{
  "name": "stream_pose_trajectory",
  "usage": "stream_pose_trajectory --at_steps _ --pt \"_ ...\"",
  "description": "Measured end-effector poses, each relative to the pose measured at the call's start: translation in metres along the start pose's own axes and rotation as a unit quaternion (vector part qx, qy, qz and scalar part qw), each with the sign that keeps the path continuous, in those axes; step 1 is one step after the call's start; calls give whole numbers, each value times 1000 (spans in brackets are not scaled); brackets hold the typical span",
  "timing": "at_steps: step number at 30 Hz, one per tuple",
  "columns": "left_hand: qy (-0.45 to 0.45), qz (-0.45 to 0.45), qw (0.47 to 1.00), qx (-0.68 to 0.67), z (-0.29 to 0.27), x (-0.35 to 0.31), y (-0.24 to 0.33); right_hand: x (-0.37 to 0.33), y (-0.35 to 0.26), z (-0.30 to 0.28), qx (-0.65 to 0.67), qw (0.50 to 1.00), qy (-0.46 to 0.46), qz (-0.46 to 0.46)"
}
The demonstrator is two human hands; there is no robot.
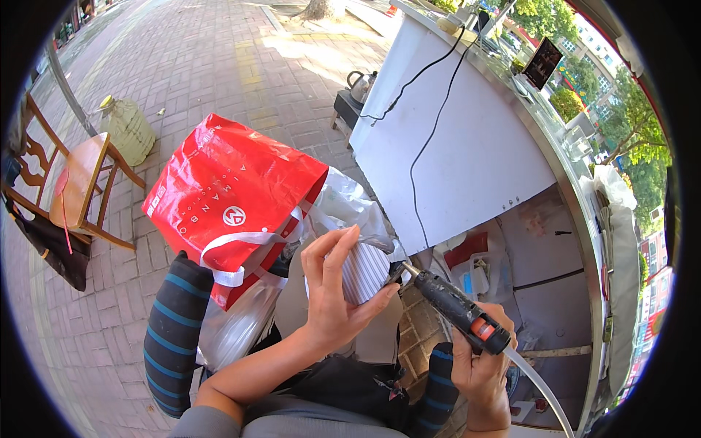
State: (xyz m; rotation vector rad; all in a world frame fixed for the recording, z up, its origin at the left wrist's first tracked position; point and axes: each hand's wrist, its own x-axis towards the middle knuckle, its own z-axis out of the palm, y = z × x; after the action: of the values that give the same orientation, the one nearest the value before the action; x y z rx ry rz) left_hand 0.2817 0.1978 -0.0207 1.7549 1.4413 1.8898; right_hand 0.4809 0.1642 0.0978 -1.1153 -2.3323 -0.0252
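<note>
My left hand grips a rounded white-and-grey striped piece in front of me, fingers over its far left side and thumb along its near edge. A small dark bit shows at the piece's right edge, too small to name. In my right hand is a black hot glue gun with an orange-red patch on its body. Its metal nozzle points up and left, close to the striped piece; whether they touch I cannot tell. A long whitish glue stick curves out of the gun's back end toward the lower edge.
A large red bag stands beyond my left arm, with clear plastic bags beside it. A white counter with hanging black cables rises at the right, above open shelves. A wooden chair, a yellowish sack and a kettle stand farther off.
</note>
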Motion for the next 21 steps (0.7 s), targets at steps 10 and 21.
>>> stream_pose_trajectory --at_steps 10,21 --pt "-2 -4 1000 2 -1 0 1 2 -2 1 30 999 -7 24" --pt "-2 -16 1000 -15 -1 0 1 -2 -18 0 -17 997 -28 76"
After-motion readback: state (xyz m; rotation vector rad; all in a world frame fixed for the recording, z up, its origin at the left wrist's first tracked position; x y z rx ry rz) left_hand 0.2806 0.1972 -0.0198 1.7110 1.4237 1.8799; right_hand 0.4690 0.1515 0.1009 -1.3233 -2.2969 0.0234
